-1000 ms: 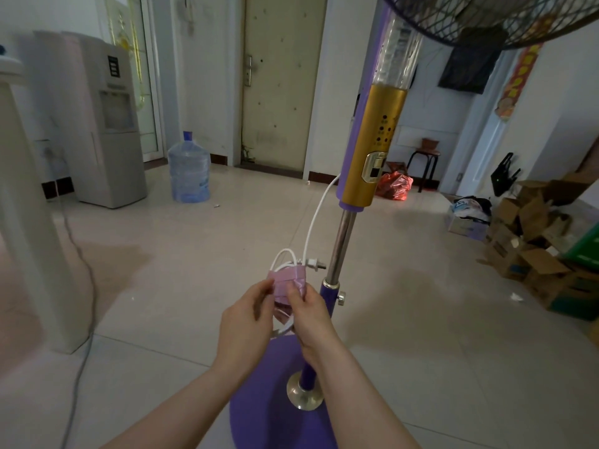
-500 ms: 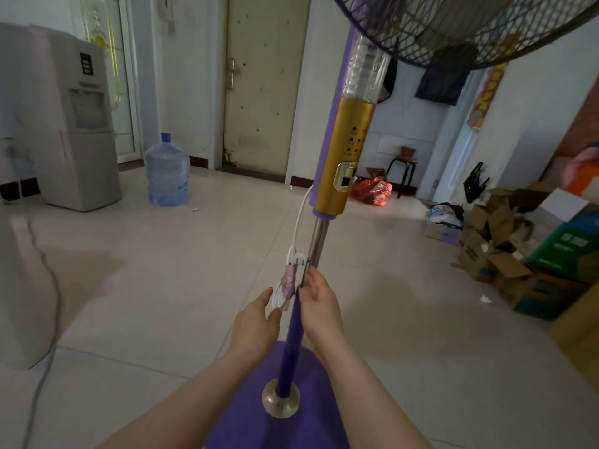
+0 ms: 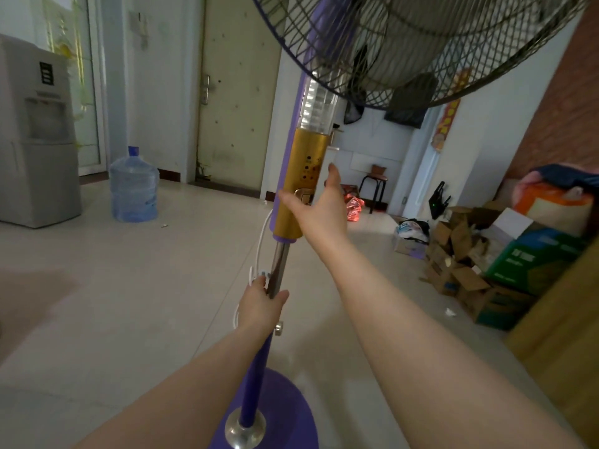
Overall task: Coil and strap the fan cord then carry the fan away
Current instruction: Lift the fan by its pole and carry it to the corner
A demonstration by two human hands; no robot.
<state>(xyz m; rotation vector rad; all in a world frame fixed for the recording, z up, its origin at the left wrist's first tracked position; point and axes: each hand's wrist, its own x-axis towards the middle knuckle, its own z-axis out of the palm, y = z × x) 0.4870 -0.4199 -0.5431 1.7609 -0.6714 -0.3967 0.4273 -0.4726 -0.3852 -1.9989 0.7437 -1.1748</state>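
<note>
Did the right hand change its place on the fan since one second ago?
Yes. The right hand went up: from the cord bundle beside the steel pole to the gold control column, fingers spread.

Pale tiled floor (image 3: 129, 303), water dispenser (image 3: 35, 140), cardboard boxes (image 3: 460, 254)

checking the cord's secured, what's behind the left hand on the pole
The left hand grips the steel pole. Above and left of it the white cord and plug show. Any strap and the rest of the coil are covered.
</note>
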